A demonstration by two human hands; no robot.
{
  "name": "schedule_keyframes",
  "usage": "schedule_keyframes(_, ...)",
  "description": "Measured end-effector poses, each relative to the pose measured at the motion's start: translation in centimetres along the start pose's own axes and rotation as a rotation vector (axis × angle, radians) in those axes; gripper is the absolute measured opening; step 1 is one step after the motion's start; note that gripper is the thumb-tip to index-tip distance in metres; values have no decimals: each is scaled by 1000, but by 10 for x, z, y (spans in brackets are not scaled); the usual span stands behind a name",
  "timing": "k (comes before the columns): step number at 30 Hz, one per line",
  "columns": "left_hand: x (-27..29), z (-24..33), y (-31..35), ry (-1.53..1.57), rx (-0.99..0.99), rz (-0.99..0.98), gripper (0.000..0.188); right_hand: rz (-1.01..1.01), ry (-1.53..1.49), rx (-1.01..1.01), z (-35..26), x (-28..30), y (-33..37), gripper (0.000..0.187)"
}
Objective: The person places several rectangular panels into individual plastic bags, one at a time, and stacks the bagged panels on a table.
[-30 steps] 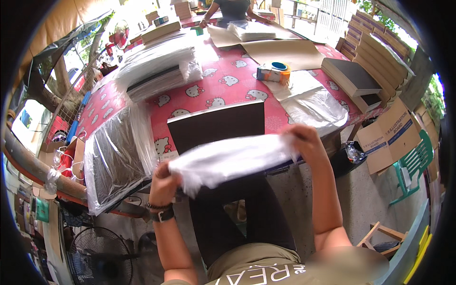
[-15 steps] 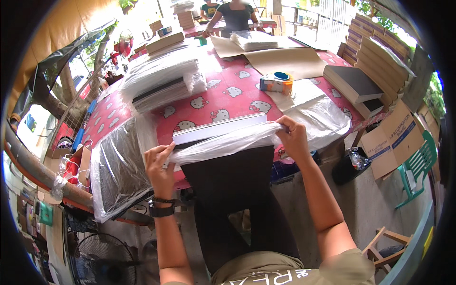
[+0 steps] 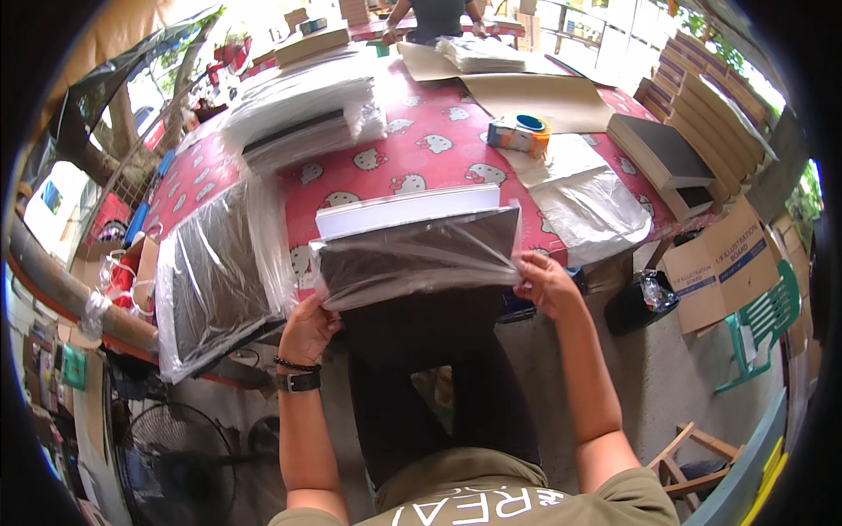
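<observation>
In front of me at the near table edge is a stack of boards (image 3: 412, 209), white on the standing face, with a black face turned toward me. A clear plastic sleeve (image 3: 395, 285) is drawn over the black face, wrinkled, and the white part sticks out beyond it. My left hand (image 3: 310, 331) pinches the sleeve's near left corner. At the near right corner my right hand (image 3: 548, 282) grips the plastic between thumb and fingers. To the left, a dark board in plastic (image 3: 215, 276) hangs over the table edge.
The table's pink patterned cover (image 3: 373, 158) bears a pile of plastic-wrapped boards (image 3: 303, 101), a tape roll (image 3: 520, 136), loose plastic sleeves (image 3: 592, 202), brown paper (image 3: 539, 103) and black boards (image 3: 660, 149). A bin (image 3: 642, 302) and green chair (image 3: 765, 324) stand right. A person (image 3: 437, 19) stands beyond.
Both hands have come down toward me, drawing the bunched plastic over the black face, which now lies spread beneath it. My view has shifted slightly.
</observation>
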State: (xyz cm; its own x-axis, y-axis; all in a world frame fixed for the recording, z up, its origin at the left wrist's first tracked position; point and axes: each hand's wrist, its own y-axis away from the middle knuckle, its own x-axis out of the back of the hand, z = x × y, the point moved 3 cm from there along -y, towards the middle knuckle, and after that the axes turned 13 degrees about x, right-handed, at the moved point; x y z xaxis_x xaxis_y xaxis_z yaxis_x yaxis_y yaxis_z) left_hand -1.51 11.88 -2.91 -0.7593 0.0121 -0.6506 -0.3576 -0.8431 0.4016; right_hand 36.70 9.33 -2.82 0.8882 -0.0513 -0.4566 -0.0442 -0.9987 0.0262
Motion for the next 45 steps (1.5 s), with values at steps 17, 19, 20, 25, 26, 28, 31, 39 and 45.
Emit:
schedule_keyframes(17, 60, -67, 10, -698, 0, 304, 28, 174, -190, -45, 86, 13, 82, 2)
schedule_keyframes(19, 118, -96, -7, -954, 26, 510, 27, 191, -375, -154, 115, 18, 84, 4)
schedule_keyframes(20, 140, -110, -10, -1086, 45, 606, 27, 178, -413, -186, 134, 28, 86, 6)
schedule_keyframes(25, 120, -157, -4, -876, -229, 784, 36, 290, -250, -279, 192, 84, 94, 7)
schedule_keyframes(26, 114, -162, 2, -855, -409, 792, 38, 327, -135, -285, 197, 94, 97, 9)
schedule_keyframes(28, 192, -188, -1, -746, -100, 839, 42, 119, 203, -126, 198, 60, 83, 18)
schedule_keyframes(31, 161, -177, -7, -1180, -106, 885, 41, 57, 513, -99, 203, 88, 69, 21)
schedule_keyframes(39, 160, -165, -38, -1584, -344, 1051, 32, 93, 1193, 151, 206, 81, 39, 28)
schedule_keyframes(45, 131, -155, -37, -1702, -372, 1104, 29, 57, 1343, 231, 192, 105, 49, 30)
